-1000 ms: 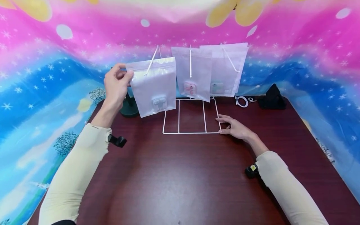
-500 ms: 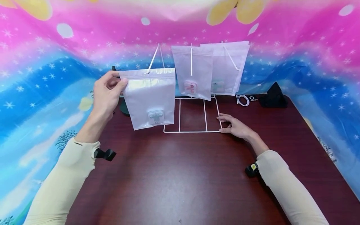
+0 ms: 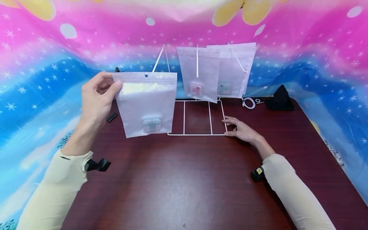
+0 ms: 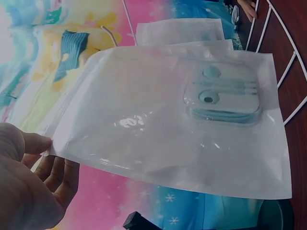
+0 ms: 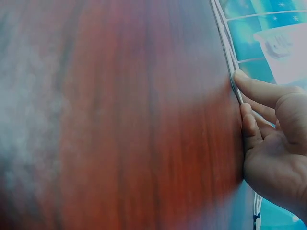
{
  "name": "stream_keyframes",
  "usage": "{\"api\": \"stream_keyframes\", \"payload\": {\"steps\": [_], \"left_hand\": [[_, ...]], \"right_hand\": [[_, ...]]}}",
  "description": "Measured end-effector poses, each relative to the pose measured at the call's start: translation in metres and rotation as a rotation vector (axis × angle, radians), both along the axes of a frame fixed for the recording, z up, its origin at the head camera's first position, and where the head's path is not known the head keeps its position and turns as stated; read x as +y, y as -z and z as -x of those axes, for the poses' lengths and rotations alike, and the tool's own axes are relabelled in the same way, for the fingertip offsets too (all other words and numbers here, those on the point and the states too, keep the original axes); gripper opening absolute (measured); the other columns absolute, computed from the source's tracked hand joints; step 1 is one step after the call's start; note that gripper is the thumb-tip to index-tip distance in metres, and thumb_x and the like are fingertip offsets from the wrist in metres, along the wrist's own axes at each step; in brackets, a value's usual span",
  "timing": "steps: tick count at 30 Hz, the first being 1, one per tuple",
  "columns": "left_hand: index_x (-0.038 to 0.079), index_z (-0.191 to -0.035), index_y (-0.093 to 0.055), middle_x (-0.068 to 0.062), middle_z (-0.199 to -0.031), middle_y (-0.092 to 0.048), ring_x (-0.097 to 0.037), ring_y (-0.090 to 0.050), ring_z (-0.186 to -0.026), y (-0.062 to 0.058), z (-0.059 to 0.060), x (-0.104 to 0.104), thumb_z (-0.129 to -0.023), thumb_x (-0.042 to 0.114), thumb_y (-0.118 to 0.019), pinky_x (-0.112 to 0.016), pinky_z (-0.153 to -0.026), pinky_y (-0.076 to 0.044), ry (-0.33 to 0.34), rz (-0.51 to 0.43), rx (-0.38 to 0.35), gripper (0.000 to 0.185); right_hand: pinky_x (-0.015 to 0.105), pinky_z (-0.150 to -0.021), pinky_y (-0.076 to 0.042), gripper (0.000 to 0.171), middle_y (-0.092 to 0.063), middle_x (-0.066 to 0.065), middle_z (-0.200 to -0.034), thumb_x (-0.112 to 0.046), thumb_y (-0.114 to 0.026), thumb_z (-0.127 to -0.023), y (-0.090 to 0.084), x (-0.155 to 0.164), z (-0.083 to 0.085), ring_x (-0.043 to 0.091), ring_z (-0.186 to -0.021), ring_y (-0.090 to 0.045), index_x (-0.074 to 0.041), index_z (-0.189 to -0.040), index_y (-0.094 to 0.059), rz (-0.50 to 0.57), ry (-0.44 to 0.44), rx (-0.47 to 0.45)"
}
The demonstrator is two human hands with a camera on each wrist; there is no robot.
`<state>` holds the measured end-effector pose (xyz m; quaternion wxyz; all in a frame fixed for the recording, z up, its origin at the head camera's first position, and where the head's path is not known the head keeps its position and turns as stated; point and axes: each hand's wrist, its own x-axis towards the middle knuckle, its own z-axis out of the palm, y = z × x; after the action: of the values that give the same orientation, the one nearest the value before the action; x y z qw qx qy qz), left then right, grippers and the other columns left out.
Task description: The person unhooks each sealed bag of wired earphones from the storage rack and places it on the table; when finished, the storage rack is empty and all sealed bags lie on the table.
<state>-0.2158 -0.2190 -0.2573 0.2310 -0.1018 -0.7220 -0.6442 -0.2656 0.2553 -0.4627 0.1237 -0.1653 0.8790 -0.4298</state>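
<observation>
1. Dark wooden table (image 3: 184,179) fills the near ground, ringed by a bright pink and blue star-print backdrop (image 3: 34,83).
2. On it the right hand (image 3: 241,129) rests with relaxed, nearly straight fingers against the near right corner of the white wire rack (image 3: 196,134); the wrist view shows fingertips (image 5: 244,79) touching the wire. If that hand lifts or pushes sideways, the light rack could slide or tip.
3. To the left, above the table, the left hand (image 3: 96,97) pinches the top left corner of the frosted pouch (image 3: 146,103), thumb in front and fingers behind. Inside, a set of pale earphones (image 4: 225,98) sits at the bottom. Held by one slick corner, the pouch could swing or slip from the pinch.
4. Farther back, two more pouches (image 3: 215,73) hang on the rack's hooks; a knock to the frame could shake them off.
5. Compared with a second ago, the held pouch has come off its hook, moved down and to the left, and its hang hole now shows free. The right hand has stayed at the rack corner.
</observation>
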Motion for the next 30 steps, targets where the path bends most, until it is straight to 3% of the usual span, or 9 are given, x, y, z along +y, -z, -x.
{"api": "stream_keyframes", "payload": {"steps": [4,8,11,15,18,24,30], "left_hand": [[0.009,-0.11,-0.079,0.003,-0.088,-0.076,-0.011,-0.067,-0.077,0.0,-0.007,-0.007,-0.092,0.008,-0.08,-0.02,-0.067,-0.052,-0.029,-0.005,-0.012,0.019],[0.013,-0.111,-0.08,0.007,-0.09,-0.076,-0.01,-0.066,-0.079,0.006,-0.013,-0.017,-0.091,0.009,-0.08,-0.017,-0.064,-0.052,-0.083,0.032,-0.082,0.02],[0.015,-0.111,-0.079,0.011,-0.092,-0.076,-0.011,-0.064,-0.082,0.017,-0.016,-0.025,-0.092,0.01,-0.08,-0.016,-0.063,-0.052,-0.088,0.034,-0.162,0.02],[0.017,-0.114,-0.077,0.014,-0.093,-0.075,-0.011,-0.062,-0.087,0.041,-0.015,-0.035,-0.096,0.013,-0.076,-0.016,-0.065,-0.052,-0.07,0.053,-0.27,0.019],[0.018,-0.117,-0.074,0.016,-0.093,-0.074,-0.01,-0.061,-0.089,0.058,-0.01,-0.04,-0.098,0.017,-0.074,-0.016,-0.068,-0.051,-0.088,0.093,-0.319,0.019],[0.016,-0.128,-0.07,0.015,-0.097,-0.069,-0.008,-0.06,-0.091,0.079,0.005,-0.047,-0.101,0.03,-0.069,-0.018,-0.074,-0.048,-0.215,0.236,-0.337,0.03],[0.011,-0.13,-0.069,0.014,-0.096,-0.07,-0.006,-0.064,-0.083,0.103,0.024,-0.056,-0.103,0.034,-0.066,-0.018,-0.069,-0.051,-0.237,0.307,-0.387,0.035]], "right_hand": [[0.048,-0.105,-0.042,0.062,-0.028,0.019,-0.167,-0.01,-0.071,-0.099,-0.001,0.0,-0.001,0.038,-0.14,-0.043,0.002,-0.153,-0.046,0.004,-0.007,0.011],[0.052,-0.108,-0.04,0.061,-0.025,0.017,-0.168,-0.009,-0.071,-0.099,-0.001,0.001,-0.002,0.038,-0.141,-0.042,0.001,-0.154,-0.046,0.011,-0.011,0.007],[0.052,-0.108,-0.04,0.061,-0.025,0.016,-0.169,-0.009,-0.071,-0.099,0.0,0.001,-0.002,0.037,-0.141,-0.042,0.001,-0.154,-0.046,0.01,-0.007,0.0],[0.052,-0.107,-0.04,0.061,-0.025,0.017,-0.168,-0.009,-0.07,-0.099,0.0,0.002,-0.002,0.037,-0.141,-0.042,0.002,-0.154,-0.046,0.003,-0.012,0.007],[0.053,-0.107,-0.04,0.06,-0.024,0.018,-0.169,-0.009,-0.07,-0.099,0.0,0.002,-0.001,0.038,-0.141,-0.042,0.002,-0.154,-0.046,0.003,-0.013,0.013],[0.052,-0.107,-0.04,0.062,-0.029,0.018,-0.166,-0.009,-0.072,-0.098,0.0,0.002,-0.001,0.038,-0.141,-0.042,0.002,-0.154,-0.046,0.016,-0.003,0.014],[0.052,-0.107,-0.041,0.062,-0.03,0.018,-0.166,-0.01,-0.073,-0.097,0.002,0.002,-0.002,0.037,-0.141,-0.044,0.002,-0.153,-0.047,0.028,0.0,0.018]]}}
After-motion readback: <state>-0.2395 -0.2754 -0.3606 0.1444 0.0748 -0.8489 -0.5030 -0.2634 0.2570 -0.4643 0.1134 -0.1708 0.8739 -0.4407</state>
